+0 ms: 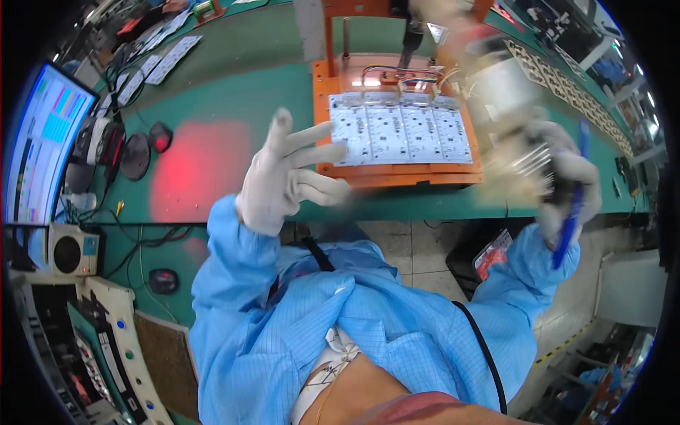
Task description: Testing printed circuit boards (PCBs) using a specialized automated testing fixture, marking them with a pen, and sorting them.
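Note:
My left hand (283, 173), in a white glove, is open with its fingers spread. Its fingertips reach the left edge of a white circuit board panel (404, 131), and I cannot tell whether they touch it. The panel lies flat in an orange fixture (404, 176), with coloured wires (404, 69) along its far side. Right of the fixture, my gloved right hand (577, 173) is closed round a black object (540, 168) and a long blue stick (568, 230). A smeared beige shape beside it hides the fixture's right side, too blurred to name.
At the left stand a monitor (46, 145), a black mouse (161, 137) and a small speaker box (74, 251) with cables. A red light patch (202, 170) falls on the green bench (273, 78). Strips of boards (567, 92) lie at the far right.

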`<state>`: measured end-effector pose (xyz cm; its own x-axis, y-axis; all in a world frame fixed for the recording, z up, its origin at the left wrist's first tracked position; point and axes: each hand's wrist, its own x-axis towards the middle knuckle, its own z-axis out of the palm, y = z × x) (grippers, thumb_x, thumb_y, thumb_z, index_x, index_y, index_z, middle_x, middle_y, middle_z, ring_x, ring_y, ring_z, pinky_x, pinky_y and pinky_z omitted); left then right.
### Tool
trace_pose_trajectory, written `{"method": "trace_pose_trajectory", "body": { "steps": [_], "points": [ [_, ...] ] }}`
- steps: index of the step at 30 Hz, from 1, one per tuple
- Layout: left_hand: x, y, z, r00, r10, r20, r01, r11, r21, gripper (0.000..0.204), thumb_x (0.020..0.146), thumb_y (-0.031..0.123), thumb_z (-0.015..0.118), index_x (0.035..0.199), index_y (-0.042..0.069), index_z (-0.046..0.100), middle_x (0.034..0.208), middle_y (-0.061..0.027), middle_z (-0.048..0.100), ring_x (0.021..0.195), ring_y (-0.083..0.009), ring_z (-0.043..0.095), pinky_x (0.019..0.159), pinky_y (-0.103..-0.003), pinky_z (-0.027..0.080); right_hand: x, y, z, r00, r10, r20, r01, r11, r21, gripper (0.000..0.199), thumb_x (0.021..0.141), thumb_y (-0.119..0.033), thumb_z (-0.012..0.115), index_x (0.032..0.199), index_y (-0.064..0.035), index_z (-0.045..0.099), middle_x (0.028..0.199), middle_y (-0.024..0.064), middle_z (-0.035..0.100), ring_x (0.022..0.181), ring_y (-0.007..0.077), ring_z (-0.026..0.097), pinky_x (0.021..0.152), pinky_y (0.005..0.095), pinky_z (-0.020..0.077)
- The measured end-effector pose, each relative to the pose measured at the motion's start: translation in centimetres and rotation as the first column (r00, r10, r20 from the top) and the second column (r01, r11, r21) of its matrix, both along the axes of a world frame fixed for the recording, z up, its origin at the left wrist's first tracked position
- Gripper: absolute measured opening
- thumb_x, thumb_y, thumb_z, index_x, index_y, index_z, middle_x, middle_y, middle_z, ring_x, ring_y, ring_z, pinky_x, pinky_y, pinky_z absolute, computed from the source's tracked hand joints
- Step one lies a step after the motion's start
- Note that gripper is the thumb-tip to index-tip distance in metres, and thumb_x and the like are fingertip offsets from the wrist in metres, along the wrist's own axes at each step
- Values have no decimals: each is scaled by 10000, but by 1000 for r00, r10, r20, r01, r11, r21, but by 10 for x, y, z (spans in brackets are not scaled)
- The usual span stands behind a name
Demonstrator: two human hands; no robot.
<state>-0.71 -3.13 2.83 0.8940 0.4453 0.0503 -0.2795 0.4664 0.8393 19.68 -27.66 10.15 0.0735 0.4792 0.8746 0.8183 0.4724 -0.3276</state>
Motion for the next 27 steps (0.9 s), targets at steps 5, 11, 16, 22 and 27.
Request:
{"method": "trace_pose_trajectory", "body": {
  "steps": [5,11,16,22,27],
  "points": [
    [-45,15,1,868,-289,403,466,754,-464,638,874,306,549,1339,-55,305,1254,-252,485,1112,-340,540,920,-416,480,-56,99,11,771,609,187,-423,709,-565,401,723,-241,754,1031,-64,567,976,120,640,980,349,591,848,464,474],
    [-122,20,-18,960,-165,224,227,930,-288,661,767,47,528,1368,-23,264,1305,-255,428,1157,-373,497,962,-494,437,-79,171,17,720,562,406,-416,819,-395,380,735,-247,719,1023,-76,540,1061,186,608,1052,386,548,930,545,410],
    [-146,50,-33,925,281,255,-235,952,-197,660,737,12,475,1361,-14,262,1310,-208,438,1144,-360,512,941,-497,463,-79,174,-26,946,324,-22,-324,946,7,125,889,-90,515,1006,-47,503,1025,276,592,995,406,586,793,470,519],
    [-173,106,-89,744,633,213,-564,766,-307,553,710,-25,460,1259,-18,393,1121,-132,544,976,-280,595,874,-418,508,-133,198,-75,848,515,-123,-528,841,-115,47,883,-37,499,923,-12,492,982,265,607,954,336,601,848,531,491],
    [-170,112,-86,756,605,251,-526,789,-317,597,707,-2,495,1290,-27,368,1181,-147,540,1060,-278,571,904,-401,486,-144,217,-95,903,397,-163,-424,886,-191,179,777,-104,682,900,-10,590,924,189,660,873,322,636,768,443,544]
  ]
}}
